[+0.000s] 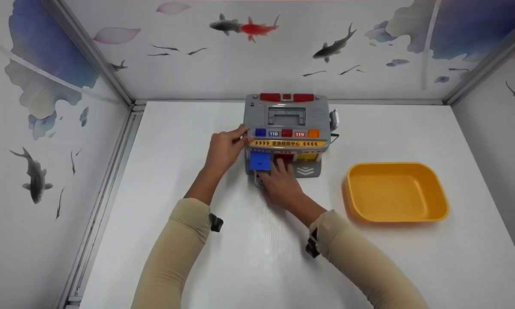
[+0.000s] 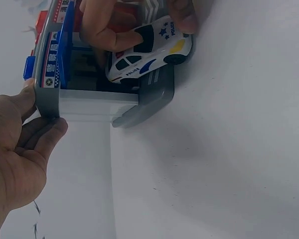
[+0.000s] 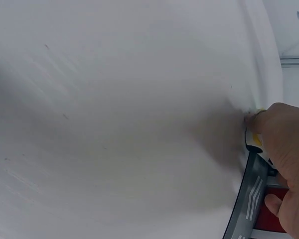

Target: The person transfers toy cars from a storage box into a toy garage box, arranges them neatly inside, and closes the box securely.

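A grey toy emergency station (image 1: pixel 286 118) stands at the back of the white table. My left hand (image 1: pixel 224 151) holds the station's left roof edge, thumb and fingers on either side of the corner in the left wrist view. At the left bay, the blue door (image 1: pixel 259 161) is swung up. Below it, my right hand (image 1: pixel 281 184) grips a white toy police car (image 2: pixel 152 47) between thumb and fingers. The car sits tilted across the bay's sill, rear end at the opening and nose outward. In the right wrist view, the hand hides most of the car.
A yellow plastic tub (image 1: pixel 395 216) sits on the table right of the station. Red (image 1: pixel 284 157) and yellow (image 1: pixel 307 157) bay doors stand beside the blue one. White panels printed with fish (image 1: pixel 259 29) enclose the table at the back and sides.
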The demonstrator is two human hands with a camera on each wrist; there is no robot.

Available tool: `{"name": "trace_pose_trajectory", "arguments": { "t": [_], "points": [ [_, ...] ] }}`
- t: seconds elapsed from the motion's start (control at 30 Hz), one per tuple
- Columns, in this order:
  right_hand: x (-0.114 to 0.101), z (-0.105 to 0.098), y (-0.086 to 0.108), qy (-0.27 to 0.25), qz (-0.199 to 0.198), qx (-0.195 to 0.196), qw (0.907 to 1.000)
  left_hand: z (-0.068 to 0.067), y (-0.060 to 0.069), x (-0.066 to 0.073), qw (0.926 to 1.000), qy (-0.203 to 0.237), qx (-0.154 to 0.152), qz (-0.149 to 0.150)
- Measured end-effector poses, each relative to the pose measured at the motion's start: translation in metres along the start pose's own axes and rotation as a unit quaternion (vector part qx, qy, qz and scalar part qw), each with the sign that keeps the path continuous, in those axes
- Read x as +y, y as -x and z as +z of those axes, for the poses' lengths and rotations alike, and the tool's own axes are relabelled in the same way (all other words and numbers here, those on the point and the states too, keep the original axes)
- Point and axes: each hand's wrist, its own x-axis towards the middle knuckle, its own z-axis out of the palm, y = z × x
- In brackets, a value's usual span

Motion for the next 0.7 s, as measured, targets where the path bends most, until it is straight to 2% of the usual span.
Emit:
{"name": "trace_pose_trajectory", "arguments": {
  "t": [0.27,0.53,0.7],
  "points": [
    [0.0029,0.0011,-0.0025,0.008,0.000,0.014,0.9999,0.0001,0.0002,0.0014,1.0000,-0.002,-0.001,-0.006],
    [0.0044,0.0066,-0.0025,0.029,-0.015,0.050,0.9982,-0.0001,0.0000,0.0008,1.0000,0.001,-0.001,-0.004],
    [0.0049,0.0073,-0.0021,0.053,-0.011,0.046,0.9975,0.0001,0.0005,-0.0013,1.0000,0.007,0.000,-0.002]
  ]
}}
